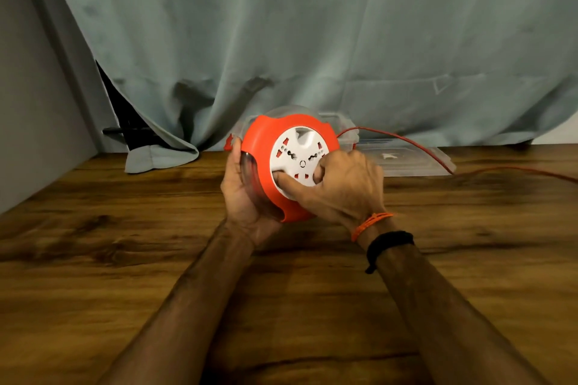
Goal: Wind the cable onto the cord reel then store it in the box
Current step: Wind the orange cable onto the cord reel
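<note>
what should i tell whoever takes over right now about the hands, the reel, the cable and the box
Left hand: holds the reel by its clear back side, lifted above the table.
Right hand: fingers pressed into the reel's white face, in a grip to turn it.
Cable: a long red stretch leaves the reel's right side and trails over the lid and off frame to the right.
Box: clear, open, right behind the reel, its lid lying flat beside it.
Done: reel in hand. How much is wound cannot be told.
Left: wind in the loose cable, place the reel in the box.
</note>
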